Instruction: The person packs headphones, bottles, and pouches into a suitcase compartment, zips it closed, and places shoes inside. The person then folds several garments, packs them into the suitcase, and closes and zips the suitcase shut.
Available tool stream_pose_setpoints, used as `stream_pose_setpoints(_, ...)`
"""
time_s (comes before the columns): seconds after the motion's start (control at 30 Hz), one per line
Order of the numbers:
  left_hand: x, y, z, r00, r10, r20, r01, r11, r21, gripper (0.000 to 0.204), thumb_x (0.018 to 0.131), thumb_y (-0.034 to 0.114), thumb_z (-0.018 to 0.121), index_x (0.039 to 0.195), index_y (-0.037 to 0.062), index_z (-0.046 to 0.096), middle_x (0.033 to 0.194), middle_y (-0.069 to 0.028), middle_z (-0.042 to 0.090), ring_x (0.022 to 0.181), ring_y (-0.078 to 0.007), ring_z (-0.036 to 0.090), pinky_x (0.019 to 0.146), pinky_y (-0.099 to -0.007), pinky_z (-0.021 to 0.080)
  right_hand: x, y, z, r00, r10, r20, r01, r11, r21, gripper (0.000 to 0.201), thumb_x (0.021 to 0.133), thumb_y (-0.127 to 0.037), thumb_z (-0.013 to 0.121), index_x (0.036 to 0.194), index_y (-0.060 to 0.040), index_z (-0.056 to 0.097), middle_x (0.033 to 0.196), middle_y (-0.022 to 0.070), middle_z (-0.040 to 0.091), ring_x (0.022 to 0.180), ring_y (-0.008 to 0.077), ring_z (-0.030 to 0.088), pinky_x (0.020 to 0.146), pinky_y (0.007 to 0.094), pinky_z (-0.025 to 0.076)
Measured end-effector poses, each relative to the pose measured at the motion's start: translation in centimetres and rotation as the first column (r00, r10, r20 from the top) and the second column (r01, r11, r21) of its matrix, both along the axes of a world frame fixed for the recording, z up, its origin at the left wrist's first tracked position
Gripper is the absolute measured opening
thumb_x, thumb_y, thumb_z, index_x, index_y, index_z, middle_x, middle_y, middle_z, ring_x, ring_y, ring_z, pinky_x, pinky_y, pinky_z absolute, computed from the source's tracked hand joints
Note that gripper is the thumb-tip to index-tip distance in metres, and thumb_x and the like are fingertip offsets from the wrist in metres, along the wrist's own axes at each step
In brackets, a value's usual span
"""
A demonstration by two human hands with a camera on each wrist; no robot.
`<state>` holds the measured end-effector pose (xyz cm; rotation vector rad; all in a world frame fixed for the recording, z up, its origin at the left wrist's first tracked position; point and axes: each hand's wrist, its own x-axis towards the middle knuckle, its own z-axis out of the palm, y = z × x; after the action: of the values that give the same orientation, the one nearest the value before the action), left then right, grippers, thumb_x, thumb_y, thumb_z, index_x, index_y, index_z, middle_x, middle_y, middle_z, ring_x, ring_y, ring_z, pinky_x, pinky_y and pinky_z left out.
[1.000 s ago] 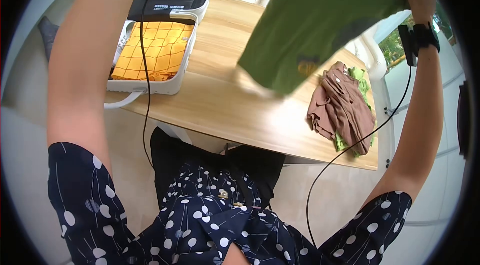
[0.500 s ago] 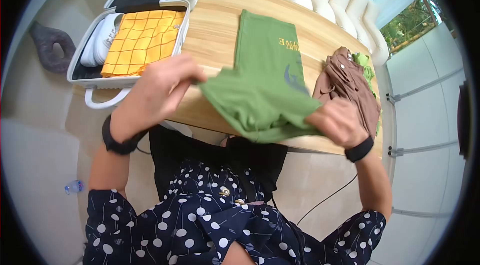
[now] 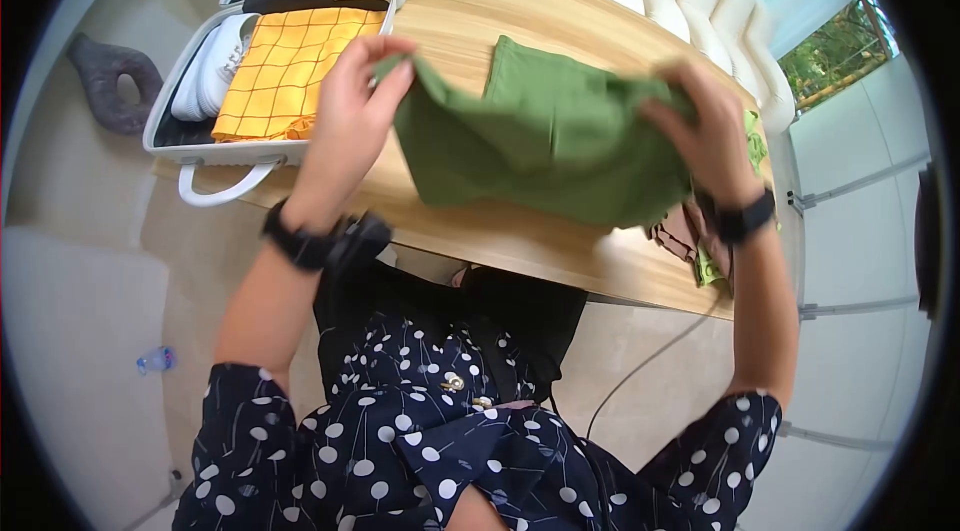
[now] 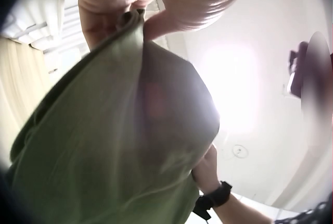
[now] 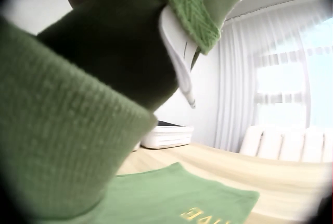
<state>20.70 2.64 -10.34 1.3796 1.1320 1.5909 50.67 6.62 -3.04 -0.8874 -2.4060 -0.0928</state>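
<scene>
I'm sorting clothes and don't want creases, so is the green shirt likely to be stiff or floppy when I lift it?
Probably floppy: the green shirt hangs bent between the left hand and right hand. It looks thin, so it's likely light for its size. The part lying on the table may drag or crease if pulled.

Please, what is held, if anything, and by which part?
The green shirt: left grip pinches an edge at one raised corner; right grip holds the opposite side.
</scene>
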Motion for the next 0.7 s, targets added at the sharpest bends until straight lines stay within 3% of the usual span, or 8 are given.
stream_pose_setpoints(0.07,1.0,4.8,-1.8,0.991,0.131,-0.024,-0.132,0.991,-0.022,0.024,0.089,0.012,0.056,0.109,-0.0009,0.050,0.097,-0.0099,0.056,0.082,-0.0097,0.051,0.070,-0.0250,0.043,-0.3,6.1,-1.0,0.994,-0.111,0.013,0.111,0.994,0.005,0.039,0.083,-0.035,0.065,0.101,-0.0023,0.057,0.084,0.0152,0.061,0.079,0.0332,0.059,0.071,0.0373,0.047)
stream_pose_setpoints(0.13,1.3,9.7,-5.4,0.927,0.291,-0.237,-0.330,0.933,-0.142,0.049,0.086,0.029,0.061,0.117,-0.0044,0.044,0.109,-0.0204,0.054,0.101,-0.0236,0.053,0.085,-0.0333,0.043,0.6,10.7,-3.6,0.970,-0.227,0.090,0.224,0.974,0.039,0.053,0.084,-0.043,0.061,0.115,-0.0017,0.053,0.098,0.0212,0.060,0.090,0.0368,0.058,0.078,0.0396,0.047)
stream_pose_setpoints(0.2,1.3,11.0,-7.3,0.971,0.197,-0.139,-0.236,0.894,-0.382,0.060,0.085,0.032,0.061,0.123,-0.0072,0.037,0.122,-0.0254,0.046,0.111,-0.0285,0.049,0.093,-0.0341,0.040,1.8,13.3,-6.5,0.924,-0.313,0.220,0.326,0.945,-0.025,0.069,0.083,-0.049,0.060,0.127,0.0017,0.045,0.116,0.0288,0.052,0.102,0.0401,0.055,0.087,0.0409,0.046)
stream_pose_setpoints(0.23,1.1,11.5,-7.6,0.982,0.144,-0.122,-0.185,0.863,-0.471,0.064,0.084,0.032,0.061,0.127,-0.0072,0.033,0.124,-0.0260,0.044,0.112,-0.0289,0.049,0.094,-0.0338,0.040,1.2,12.6,-7.1,0.922,-0.310,0.233,0.350,0.924,-0.155,0.069,0.084,-0.048,0.059,0.127,0.0038,0.044,0.121,0.0283,0.050,0.110,0.0380,0.052,0.093,0.0400,0.044)
stream_pose_setpoints(0.3,1.8,10.4,-6.9,0.983,0.131,-0.132,-0.178,0.867,-0.466,0.066,0.084,0.031,0.061,0.128,-0.0068,0.029,0.124,-0.0261,0.044,0.113,-0.0294,0.049,0.094,-0.0337,0.040,0.0,10.4,-8.8,0.944,-0.228,0.241,0.271,0.948,-0.168,0.068,0.086,-0.046,0.058,0.129,0.0029,0.042,0.128,0.0276,0.045,0.117,0.0386,0.047,0.097,0.0395,0.041)
stream_pose_setpoints(0.47,2.0,9.6,-6.0,0.972,0.077,-0.224,-0.174,0.875,-0.453,0.071,0.083,0.028,0.062,0.131,-0.0052,0.022,0.124,-0.0272,0.043,0.115,-0.0301,0.048,0.094,-0.0335,0.041,-3.0,3.9,-11.8,0.935,0.004,0.355,0.120,0.937,-0.328,0.073,0.088,-0.055,0.047,0.142,-0.0083,0.028,0.146,0.0237,0.023,0.134,0.0424,0.022,0.107,0.0546,0.023)
stream_pose_setpoints(0.5,2.0,9.7,-6.2,0.963,0.061,-0.262,-0.176,0.880,-0.441,0.070,0.083,0.026,0.063,0.131,-0.0046,0.023,0.123,-0.0269,0.044,0.114,-0.0299,0.049,0.094,-0.0333,0.041,-3.1,3.2,-12.6,0.908,0.069,0.414,0.119,0.903,-0.412,0.075,0.088,-0.057,0.044,0.143,-0.0093,0.025,0.146,0.0235,0.021,0.135,0.0423,0.021,0.107,0.0555,0.022)
stream_pose_setpoints(0.7,1.6,11.0,-7.8,0.942,0.064,-0.329,-0.204,0.889,-0.410,0.058,0.084,0.015,0.063,0.128,-0.0049,0.032,0.112,-0.0201,0.056,0.101,-0.0208,0.057,0.082,-0.0287,0.047,-3.8,2.0,-11.1,0.870,0.065,0.489,0.159,0.902,-0.402,0.075,0.088,-0.056,0.045,0.143,-0.0085,0.025,0.147,0.0231,0.021,0.135,0.0415,0.020,0.107,0.0539,0.022)
